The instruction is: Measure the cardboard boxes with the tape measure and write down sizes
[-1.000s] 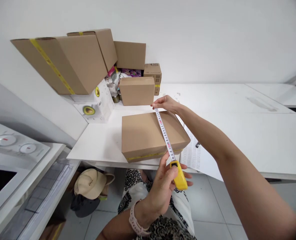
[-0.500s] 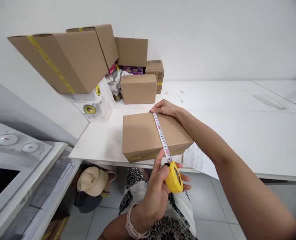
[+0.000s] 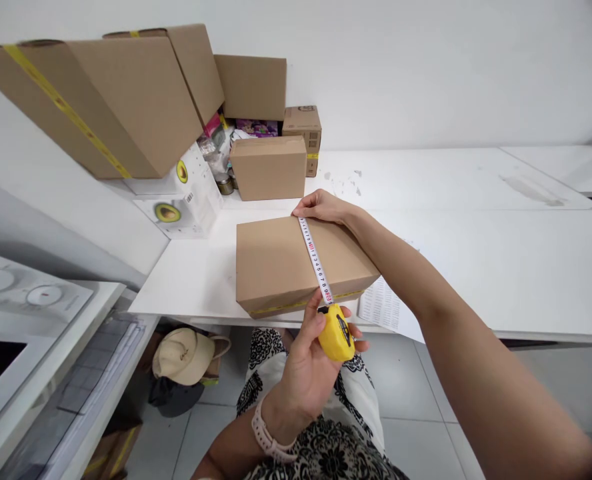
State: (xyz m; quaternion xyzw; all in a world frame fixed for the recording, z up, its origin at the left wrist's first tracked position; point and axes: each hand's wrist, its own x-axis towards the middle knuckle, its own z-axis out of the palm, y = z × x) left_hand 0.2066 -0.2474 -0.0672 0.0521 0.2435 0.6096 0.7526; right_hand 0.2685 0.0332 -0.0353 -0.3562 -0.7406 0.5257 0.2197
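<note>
A brown cardboard box (image 3: 271,260) lies on the white table, with yellow tape along its near side. Across its top runs the extended blade of a yellow tape measure (image 3: 337,337). My left hand (image 3: 309,353) grips the tape measure's case just off the box's near edge, its index finger by the blade. At the far edge of the box, my right hand (image 3: 321,205) pinches the blade's end between thumb and fingers. A printed sheet of paper (image 3: 383,307) sticks out beside the box, under my right forearm.
Large cardboard boxes (image 3: 126,93) are stacked at the back left on white boxes with avocado pictures (image 3: 169,213). A smaller carton (image 3: 271,173) stands behind the measured box. At the left is a white appliance with knobs (image 3: 43,295); below, a beige cap (image 3: 183,357).
My left hand has moved up closer to the box with the tape measure, and less blade shows. My right hand still pinches the blade's end. The whole view has shifted slightly.
</note>
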